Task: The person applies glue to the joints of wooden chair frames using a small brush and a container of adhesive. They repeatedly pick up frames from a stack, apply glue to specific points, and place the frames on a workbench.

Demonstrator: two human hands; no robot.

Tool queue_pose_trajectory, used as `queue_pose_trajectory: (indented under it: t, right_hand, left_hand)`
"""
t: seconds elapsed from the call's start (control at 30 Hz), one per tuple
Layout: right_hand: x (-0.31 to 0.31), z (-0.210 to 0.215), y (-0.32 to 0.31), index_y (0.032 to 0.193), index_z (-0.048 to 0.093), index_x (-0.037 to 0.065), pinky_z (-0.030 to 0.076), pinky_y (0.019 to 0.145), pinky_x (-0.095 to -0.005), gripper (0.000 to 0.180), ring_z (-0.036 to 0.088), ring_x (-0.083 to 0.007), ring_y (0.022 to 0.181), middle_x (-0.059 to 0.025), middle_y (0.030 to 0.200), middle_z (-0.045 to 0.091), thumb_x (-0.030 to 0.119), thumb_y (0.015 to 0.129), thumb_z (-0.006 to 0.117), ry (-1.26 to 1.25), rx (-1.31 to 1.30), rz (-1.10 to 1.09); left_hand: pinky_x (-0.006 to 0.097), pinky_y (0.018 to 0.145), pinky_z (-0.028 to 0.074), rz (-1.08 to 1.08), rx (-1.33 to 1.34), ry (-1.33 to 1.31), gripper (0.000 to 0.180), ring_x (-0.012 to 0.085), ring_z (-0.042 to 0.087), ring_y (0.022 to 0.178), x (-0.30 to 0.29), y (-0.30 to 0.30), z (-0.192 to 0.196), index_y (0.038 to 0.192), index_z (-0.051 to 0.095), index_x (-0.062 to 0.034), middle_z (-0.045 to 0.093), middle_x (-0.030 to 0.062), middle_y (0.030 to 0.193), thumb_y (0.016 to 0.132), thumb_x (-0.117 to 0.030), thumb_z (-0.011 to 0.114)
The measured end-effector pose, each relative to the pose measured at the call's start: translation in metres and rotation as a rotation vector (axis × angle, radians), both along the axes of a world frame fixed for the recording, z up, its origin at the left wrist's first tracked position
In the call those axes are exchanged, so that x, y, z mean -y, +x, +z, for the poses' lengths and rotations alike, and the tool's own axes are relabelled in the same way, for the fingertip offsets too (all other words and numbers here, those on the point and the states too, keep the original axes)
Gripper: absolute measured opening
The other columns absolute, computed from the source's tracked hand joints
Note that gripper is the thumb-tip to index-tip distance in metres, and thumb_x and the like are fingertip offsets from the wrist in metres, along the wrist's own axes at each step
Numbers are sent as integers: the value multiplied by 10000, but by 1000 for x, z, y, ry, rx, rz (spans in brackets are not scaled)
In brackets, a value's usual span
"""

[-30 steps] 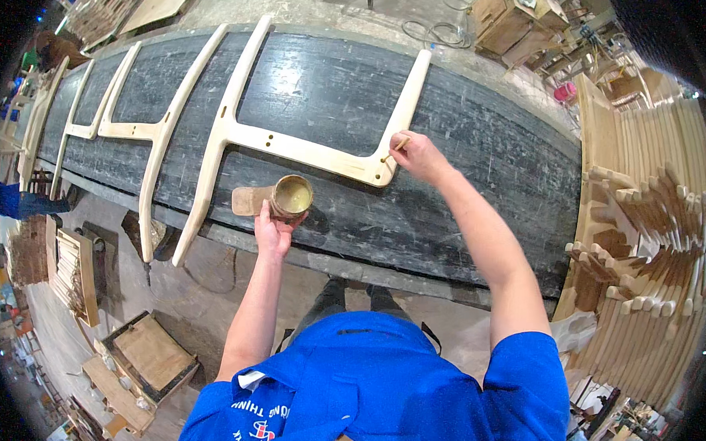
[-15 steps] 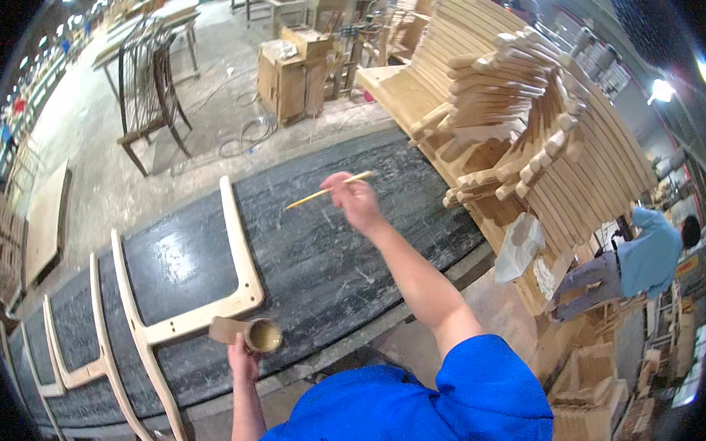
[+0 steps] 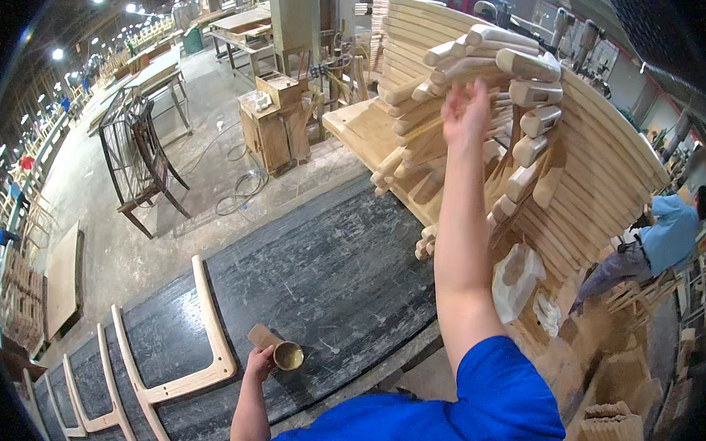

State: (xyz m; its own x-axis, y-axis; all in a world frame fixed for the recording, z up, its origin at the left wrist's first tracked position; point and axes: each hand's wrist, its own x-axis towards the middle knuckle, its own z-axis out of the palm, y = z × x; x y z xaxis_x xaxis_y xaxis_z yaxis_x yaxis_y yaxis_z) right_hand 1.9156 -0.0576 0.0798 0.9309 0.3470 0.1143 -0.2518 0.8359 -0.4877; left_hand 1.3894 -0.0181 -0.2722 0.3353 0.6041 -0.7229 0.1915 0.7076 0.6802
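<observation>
My left hand grips a round cup by its flat brown handle, low above the black tabletop; a yellowish paste or liquid shows inside. My right hand is raised at the big stack of pale, shaped wooden pieces, its fingers close to the piece ends. A thin yellow stick pokes out to the left of that hand, blurred against the wood. Whether the fingers also touch a piece, I cannot tell. Left of the cup, a pale U-shaped wooden frame lies flat, with small dark holes at its corner.
More wooden frames lie along the black table to the left. A white plastic bag hangs beside the stack. At the right a person in a light blue shirt works. A dark metal rack and wooden cabinet stand beyond the table.
My right hand has gone from above the table up and rightward to the stacked wooden pieces. My view has turned, and the cup in my left hand now sits further from the frame.
</observation>
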Motion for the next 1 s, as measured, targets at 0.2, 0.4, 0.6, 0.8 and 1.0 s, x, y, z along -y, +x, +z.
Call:
queue_pose_trajectory:
  t: [0.2, 0.4, 0.6, 0.8, 1.0]
  right_hand:
    - [-16, 97, 128, 1062, 513, 77, 350, 624, -289, 597, 450, -137, 709, -37, 825, 477, 538, 705, 643, -316, 437, -558]
    - [-41, 93, 166, 1100, 521, 24, 347, 766, -338, 597, 430, -230, 880, -115, 1013, 479, 520, 771, 568, -691, 512, -306]
    - [-73, 99, 145, 943, 613, 24, 430, 602, -340, 358, 544, -199, 701, -124, 842, 574, 350, 798, 580, -966, 507, -555]
    - [-37, 97, 124, 852, 496, 58, 321, 421, -309, 168, 538, -198, 541, -96, 718, 539, 175, 764, 579, -261, 126, 68]
    - [-37, 89, 114, 1056, 414, 50, 282, 385, -242, 408, 595, -234, 682, -138, 862, 563, 252, 759, 609, 204, 82, 667]
  left_hand:
    - [358, 615, 493, 89, 256, 14, 268, 185, 584, 813, 34, 38, -6, 1062, 528, -49, 591, 51, 958, 846, -188, 603]
    - [323, 518, 453, 170, 17, 98, 248, 177, 571, 660, 49, 31, 6, 1053, 535, -62, 604, 46, 863, 842, -177, 597]
    - [321, 521, 448, 187, 133, 86, 255, 172, 557, 627, 47, 32, 2, 1041, 527, -51, 595, 42, 804, 826, -166, 602]
    - [323, 454, 434, 320, 84, 98, 222, 165, 534, 559, 49, 19, -9, 1011, 531, -42, 582, 47, 761, 846, -182, 580]
    - [311, 465, 465, 312, 105, 62, 253, 200, 572, 630, 51, 5, -7, 1059, 498, -45, 585, 70, 860, 853, -170, 573]
